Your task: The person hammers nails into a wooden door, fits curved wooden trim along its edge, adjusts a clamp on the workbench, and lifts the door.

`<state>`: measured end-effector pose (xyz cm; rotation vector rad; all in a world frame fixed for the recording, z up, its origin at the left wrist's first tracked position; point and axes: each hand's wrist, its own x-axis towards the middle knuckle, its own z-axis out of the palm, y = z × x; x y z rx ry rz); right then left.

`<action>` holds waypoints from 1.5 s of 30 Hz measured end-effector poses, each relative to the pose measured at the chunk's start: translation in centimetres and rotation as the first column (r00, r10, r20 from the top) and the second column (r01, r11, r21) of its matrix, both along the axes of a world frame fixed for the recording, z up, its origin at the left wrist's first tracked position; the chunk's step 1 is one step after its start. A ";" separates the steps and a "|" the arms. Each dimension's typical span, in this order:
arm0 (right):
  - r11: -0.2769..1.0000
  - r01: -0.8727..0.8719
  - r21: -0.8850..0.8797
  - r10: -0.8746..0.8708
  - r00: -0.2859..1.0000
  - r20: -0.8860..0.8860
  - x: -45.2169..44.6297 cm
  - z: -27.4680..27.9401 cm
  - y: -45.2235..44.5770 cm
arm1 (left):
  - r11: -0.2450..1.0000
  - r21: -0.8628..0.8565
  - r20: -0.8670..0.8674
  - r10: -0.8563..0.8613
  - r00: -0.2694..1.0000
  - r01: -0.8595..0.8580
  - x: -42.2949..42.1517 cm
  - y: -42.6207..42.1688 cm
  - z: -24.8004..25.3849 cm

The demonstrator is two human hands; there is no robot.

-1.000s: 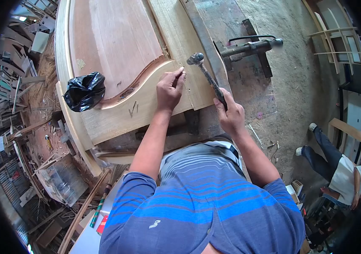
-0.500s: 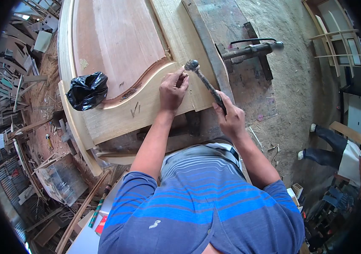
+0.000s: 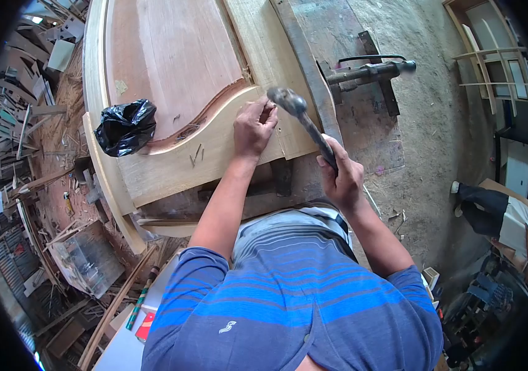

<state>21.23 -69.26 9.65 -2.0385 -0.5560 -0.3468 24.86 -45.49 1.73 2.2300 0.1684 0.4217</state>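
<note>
My right hand (image 3: pixel 342 176) is wrapped round the handle of a hammer (image 3: pixel 314 132), whose blurred head hangs just above and right of my left fingertips. The fingers of my left hand (image 3: pixel 255 128) are pinched over the pale wooden frame, on a nail mostly hidden by the fingers. Beneath both is a wooden panel (image 3: pixel 171 55) with a curved, light-coloured rail (image 3: pixel 171 170) along its near side. Two or so loose nails (image 3: pixel 197 154) lie on that rail, left of my left hand. A crumpled black plastic bag (image 3: pixel 126 128) sits at the panel's left corner.
A metal clamp (image 3: pixel 372 73) with a screw is on the bench (image 3: pixel 369 136) at the right. Wood scraps and offcuts (image 3: pixel 29 123) crowd the left floor. Another person (image 3: pixel 502 216) stands at the far right, by a board. A wooden frame (image 3: pixel 493 52) is at the upper right.
The hammer head has lifted slightly and turned, blurring with motion, and my right hand has moved a little right and down. My left hand keeps its pinch. The other person has shifted posture.
</note>
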 end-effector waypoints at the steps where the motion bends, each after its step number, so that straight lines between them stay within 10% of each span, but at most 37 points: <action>1: 0.986 -0.017 -0.164 -0.003 0.993 -0.119 -0.1 -0.5 -0.3 | 1.000 0.005 -0.007 -0.005 1.000 0.005 0.1 0.0 0.5; 3: 0.880 -0.105 -0.462 -0.064 0.940 -0.335 0.0 -1.1 -1.0 | 1.000 0.002 0.052 -0.013 0.999 0.012 0.4 -0.1 0.1; 10: 1.000 0.016 -0.023 -0.017 0.998 -0.052 -0.3 -1.0 -0.5 | 1.000 -0.019 0.013 -0.001 1.000 0.001 0.3 -0.1 0.1; 13: 0.848 -0.104 -0.520 -0.092 0.937 -0.337 0.2 -0.7 -1.2 | 0.999 0.016 0.047 -0.033 0.998 0.032 0.4 0.2 -0.2; 17: 0.992 0.012 -0.123 -0.025 0.994 -0.105 0.6 0.3 -0.4 | 0.999 -0.054 0.017 0.003 1.000 -0.003 0.4 0.1 -0.7; 23: 0.900 -0.063 -0.432 -0.098 0.935 -0.341 0.6 0.1 -1.0 | 0.998 -0.063 0.007 0.000 1.000 0.000 0.4 0.1 -0.6; 27: 0.992 0.022 -0.122 -0.036 0.992 -0.120 -0.3 -1.3 -0.7 | 0.998 -0.055 0.054 0.006 0.999 -0.003 0.1 0.0 -0.7; 31: 0.857 -0.130 -0.498 -0.116 0.893 -0.434 0.9 0.4 -0.6 | 0.999 -0.039 0.088 -0.008 0.996 0.012 0.5 -0.4 0.0; 38: 0.987 0.101 -0.121 -0.135 0.940 -0.314 -1.8 -0.8 -1.1 | 0.992 0.076 0.195 -0.113 0.974 0.100 0.9 0.6 -0.8; 45: 0.984 0.097 -0.146 -0.147 0.913 -0.381 -2.3 -1.7 -2.3 | 0.983 -0.182 0.074 -0.007 0.997 0.021 -0.9 0.3 -1.0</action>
